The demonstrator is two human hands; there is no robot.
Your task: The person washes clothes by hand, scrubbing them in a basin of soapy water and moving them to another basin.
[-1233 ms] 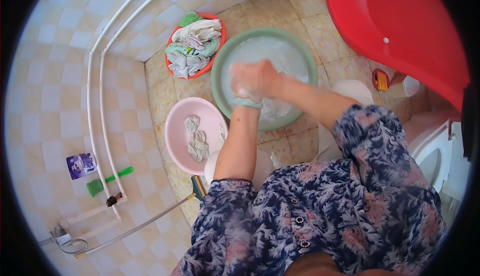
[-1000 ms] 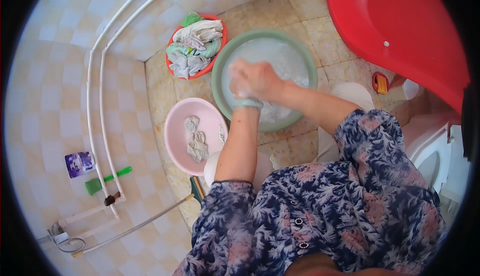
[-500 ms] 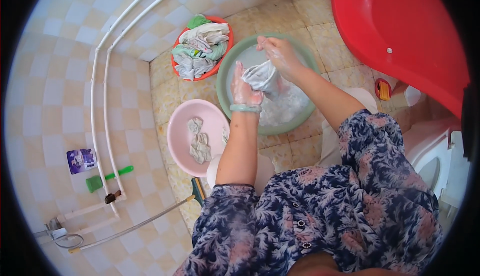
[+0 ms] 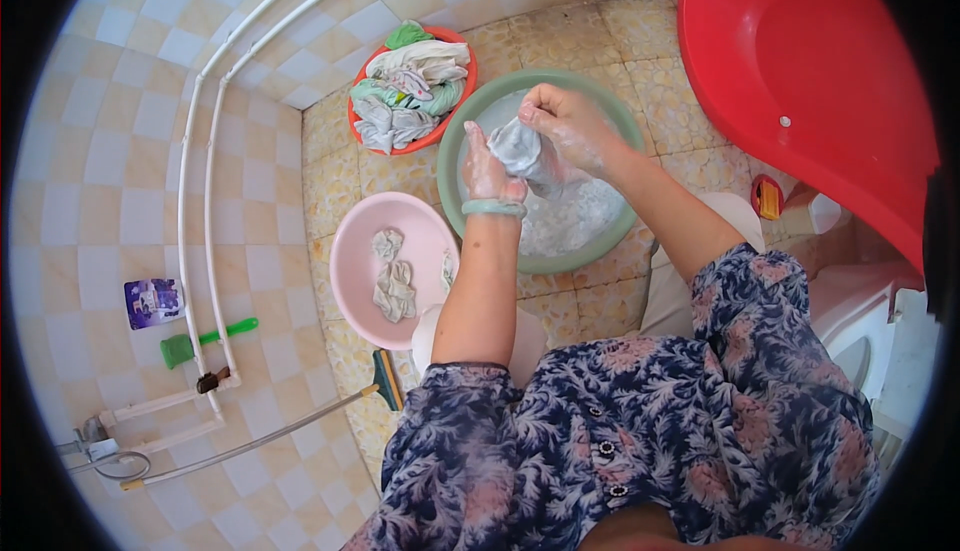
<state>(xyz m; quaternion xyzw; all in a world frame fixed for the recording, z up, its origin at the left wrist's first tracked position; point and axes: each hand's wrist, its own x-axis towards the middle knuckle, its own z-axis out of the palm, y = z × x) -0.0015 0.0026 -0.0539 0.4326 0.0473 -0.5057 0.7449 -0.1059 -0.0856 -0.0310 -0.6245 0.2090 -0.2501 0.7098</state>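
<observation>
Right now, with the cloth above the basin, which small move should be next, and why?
Perhaps close the left hand on the cloth: the right hand seems to pinch its edge, while the left looks open beside it, and soapy water lies below in the green basin.

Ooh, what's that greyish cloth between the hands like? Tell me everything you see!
The cloth is pale grey-white, soft-looking, crumpled and bunched, so its full shape is hidden. It is over the cloudy, sudsy water in the green basin; I can't tell whether its lower end touches the water. The right hand pinches its upper edge, and the open left hand seems to touch its side.
</observation>
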